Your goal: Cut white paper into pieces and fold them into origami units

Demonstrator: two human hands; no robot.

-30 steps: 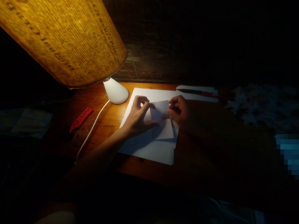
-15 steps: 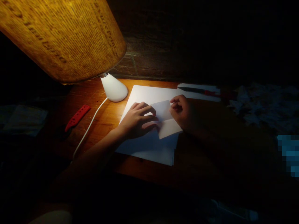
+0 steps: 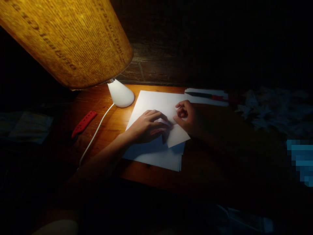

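A small piece of white paper (image 3: 178, 135) lies partly folded on top of larger white sheets (image 3: 153, 98). Over its left part bends my left hand (image 3: 150, 125), with fingertips and thumb on the paper; the hand hides much of the fold. My right hand (image 3: 187, 116) is at the paper's upper right edge. Its fingers are curled, with a gap between index finger and thumb and nothing visible in it. The thumb is close to the paper; whether it touches is unclear.
A lit lamp with a printed shade (image 3: 80, 42) and white base (image 3: 121, 94) stands at the left, its cord (image 3: 97, 127) trailing forward. A red-handled tool (image 3: 84, 123) lies beside the cord. A dark blade with a red handle (image 3: 201, 95) rests on paper behind. Crumpled-looking pale pieces (image 3: 259, 107) are at right.
The raised upper flap of the small paper has come down under my left fingers. My right hand has let go of its upper corner, and my left hand has shifted slightly right.
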